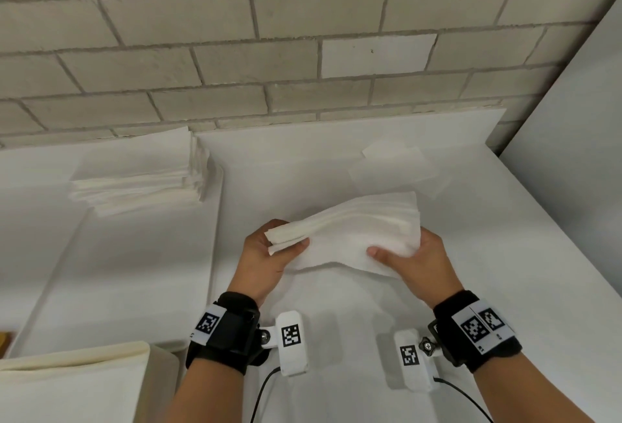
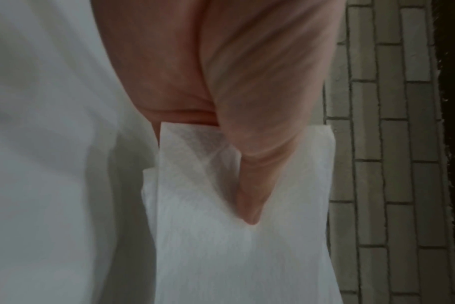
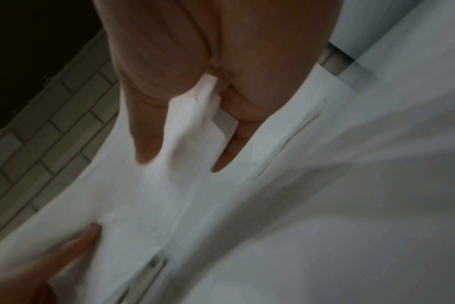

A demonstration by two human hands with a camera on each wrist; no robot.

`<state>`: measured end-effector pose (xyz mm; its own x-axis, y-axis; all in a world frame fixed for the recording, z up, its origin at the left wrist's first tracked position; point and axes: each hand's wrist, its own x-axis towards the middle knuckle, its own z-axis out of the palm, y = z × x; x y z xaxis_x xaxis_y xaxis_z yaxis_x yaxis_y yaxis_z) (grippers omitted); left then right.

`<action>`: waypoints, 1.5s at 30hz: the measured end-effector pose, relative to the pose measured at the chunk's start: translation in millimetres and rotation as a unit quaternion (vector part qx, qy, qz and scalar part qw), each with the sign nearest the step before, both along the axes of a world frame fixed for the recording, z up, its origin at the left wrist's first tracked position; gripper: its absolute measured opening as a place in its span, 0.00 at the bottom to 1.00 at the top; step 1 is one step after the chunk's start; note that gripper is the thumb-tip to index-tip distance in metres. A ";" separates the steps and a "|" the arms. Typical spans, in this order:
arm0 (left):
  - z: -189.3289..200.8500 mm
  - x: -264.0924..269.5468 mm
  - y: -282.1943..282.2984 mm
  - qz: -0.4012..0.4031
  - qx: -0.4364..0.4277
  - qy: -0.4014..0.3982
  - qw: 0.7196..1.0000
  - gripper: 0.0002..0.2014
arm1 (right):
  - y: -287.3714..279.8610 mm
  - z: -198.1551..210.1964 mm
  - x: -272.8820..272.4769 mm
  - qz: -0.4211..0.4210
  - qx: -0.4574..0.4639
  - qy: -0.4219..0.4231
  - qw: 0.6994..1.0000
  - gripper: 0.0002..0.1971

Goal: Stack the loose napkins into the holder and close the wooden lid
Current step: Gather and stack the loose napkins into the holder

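Note:
A thick bundle of white napkins (image 1: 350, 230) hangs just above the white table, held between both hands. My left hand (image 1: 269, 251) grips its left end, thumb on top. My right hand (image 1: 414, 254) grips the right end, thumb pressed on the upper sheet. The left wrist view shows that thumb (image 2: 252, 160) lying on the napkins (image 2: 234, 246). In the right wrist view my thumb (image 3: 143, 123) and a finger pinch the sheets (image 3: 190, 133). A tall pile of napkins (image 1: 138, 176) sits at the back left. No holder or wooden lid shows.
Two or three loose flat napkins (image 1: 397, 166) lie at the back right of the table (image 1: 336, 321). A brick wall (image 1: 269, 52) runs behind. A cream-coloured object (image 1: 67, 382) sits at the lower left. A white panel (image 1: 572, 153) stands to the right.

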<state>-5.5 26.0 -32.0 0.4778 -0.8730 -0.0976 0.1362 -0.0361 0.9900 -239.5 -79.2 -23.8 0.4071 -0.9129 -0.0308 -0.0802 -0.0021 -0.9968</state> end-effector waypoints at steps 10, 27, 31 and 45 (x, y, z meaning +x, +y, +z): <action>5.7 4.4 3.5 0.002 -0.006 0.007 1.000 0.14 | -3.0 2.7 -1.5 0.045 0.030 0.016 0.998 0.16; -13.8 -5.5 6.6 -0.025 0.044 -0.065 0.997 0.11 | -13.4 -17.8 -3.3 0.031 0.044 0.071 0.996 0.15; -10.1 -6.9 6.0 -0.020 0.023 -0.044 0.999 0.10 | -11.4 -11.9 1.7 0.064 0.026 0.071 0.995 0.12; -13.9 -7.9 7.5 -0.014 0.048 -0.035 0.998 0.13 | -5.5 -17.7 7.6 -0.017 0.078 -0.040 0.996 0.17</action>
<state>-13.4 33.4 -45.9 0.4625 -0.8740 -0.1494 0.0648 -0.1347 0.9888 -231.8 -84.7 -41.5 0.3820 -0.9130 -0.1430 0.0015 0.1553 -0.9879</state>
